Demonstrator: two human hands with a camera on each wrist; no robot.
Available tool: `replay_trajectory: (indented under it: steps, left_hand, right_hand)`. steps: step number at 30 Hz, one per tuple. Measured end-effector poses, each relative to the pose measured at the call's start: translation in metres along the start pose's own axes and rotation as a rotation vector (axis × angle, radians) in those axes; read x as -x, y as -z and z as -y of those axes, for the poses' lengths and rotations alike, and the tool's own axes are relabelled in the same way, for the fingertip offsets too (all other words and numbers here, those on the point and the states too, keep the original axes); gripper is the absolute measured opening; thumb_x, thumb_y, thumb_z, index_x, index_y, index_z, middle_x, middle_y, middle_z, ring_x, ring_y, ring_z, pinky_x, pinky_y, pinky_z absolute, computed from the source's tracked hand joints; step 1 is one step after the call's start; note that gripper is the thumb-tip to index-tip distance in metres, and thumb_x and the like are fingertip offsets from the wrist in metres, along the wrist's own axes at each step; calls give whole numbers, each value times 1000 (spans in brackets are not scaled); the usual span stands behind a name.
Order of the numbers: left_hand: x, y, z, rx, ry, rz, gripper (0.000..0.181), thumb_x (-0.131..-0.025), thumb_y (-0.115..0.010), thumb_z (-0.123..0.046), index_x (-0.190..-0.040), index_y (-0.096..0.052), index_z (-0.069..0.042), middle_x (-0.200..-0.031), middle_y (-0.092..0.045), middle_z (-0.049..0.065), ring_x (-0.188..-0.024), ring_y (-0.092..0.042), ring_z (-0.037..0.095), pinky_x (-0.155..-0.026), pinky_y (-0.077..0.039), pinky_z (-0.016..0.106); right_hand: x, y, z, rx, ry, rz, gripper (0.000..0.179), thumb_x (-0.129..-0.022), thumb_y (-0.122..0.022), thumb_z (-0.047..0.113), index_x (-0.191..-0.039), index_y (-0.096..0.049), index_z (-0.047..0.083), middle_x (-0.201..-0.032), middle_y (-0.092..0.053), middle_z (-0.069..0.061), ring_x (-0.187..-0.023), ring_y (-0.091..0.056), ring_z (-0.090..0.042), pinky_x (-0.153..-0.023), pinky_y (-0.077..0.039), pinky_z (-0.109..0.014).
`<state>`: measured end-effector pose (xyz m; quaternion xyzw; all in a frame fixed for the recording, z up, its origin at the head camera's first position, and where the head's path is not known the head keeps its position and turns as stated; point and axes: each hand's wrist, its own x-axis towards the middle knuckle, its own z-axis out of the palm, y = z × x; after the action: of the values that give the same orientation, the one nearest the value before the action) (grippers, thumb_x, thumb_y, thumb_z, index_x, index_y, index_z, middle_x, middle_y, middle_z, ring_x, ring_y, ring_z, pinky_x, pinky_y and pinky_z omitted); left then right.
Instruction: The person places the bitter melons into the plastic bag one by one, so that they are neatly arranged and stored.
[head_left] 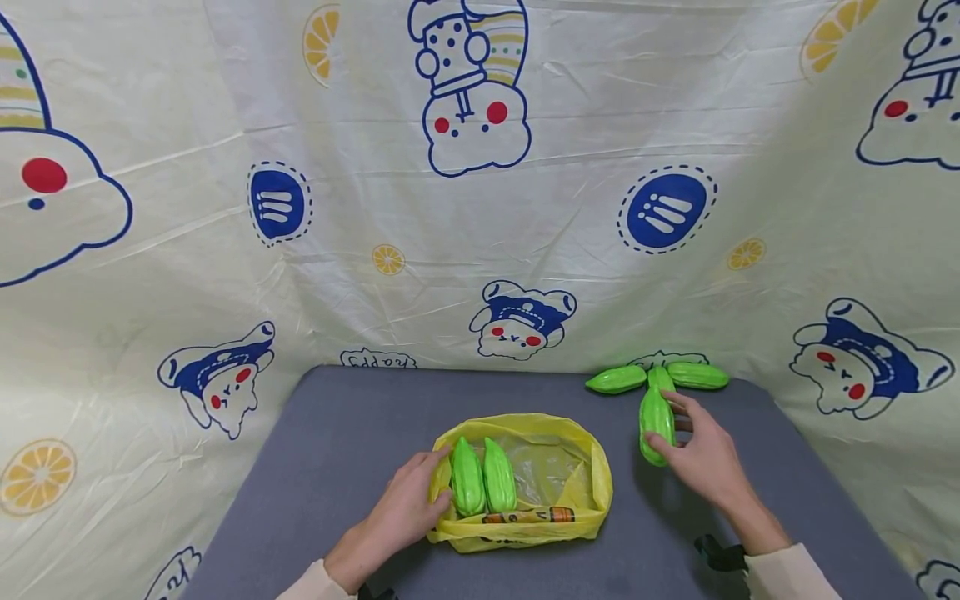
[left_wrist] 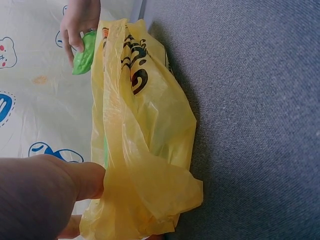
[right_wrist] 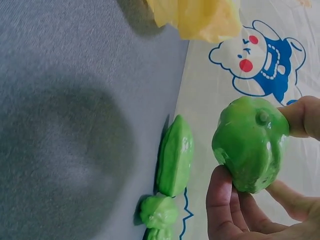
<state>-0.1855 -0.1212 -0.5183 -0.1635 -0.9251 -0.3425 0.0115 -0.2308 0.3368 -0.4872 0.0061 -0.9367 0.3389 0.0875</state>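
A yellow plastic bag stands on the table with its mouth open upward. Two green ridged bitter melons lie side by side in its left part. My left hand holds the bag's left rim; in the left wrist view the thumb is at the edge and part of the fingers is hidden. To the right of the bag, my right hand grips another bitter melon between thumb and fingers, raised above the table. Beyond it, several bitter melons lie near the table's back edge.
The grey cloth-covered table ends at a pale printed curtain behind and at both sides. The back melons lie close to this curtain. Black printing marks the bag's near side.
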Motion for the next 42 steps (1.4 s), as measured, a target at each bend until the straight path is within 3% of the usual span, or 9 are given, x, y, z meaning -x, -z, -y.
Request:
replay_trajectory:
  steps: [27, 42]
  left_hand:
    - [0, 2, 0, 13, -3, 44, 75, -99, -87, -5, -168, -57, 3, -148, -71, 28, -136, -72, 46, -107, -63, 64]
    - [2, 2, 0, 14, -7, 39, 76, -97, -88, -5, -166, -58, 4, -150, -69, 29, -138, -71, 49, -109, -63, 65]
  right_hand:
    - [10, -12, 41, -38, 105, 35, 87, -105, -88, 21, -177, -43, 2, -164, -59, -35, -129, -74, -53, -93, -69, -57]
    - [15, -25, 64, -40, 147, 69, 80, -105, -87, 20, -175, -48, 9, -159, -65, -27, -129, -76, -48, -98, -68, -62]
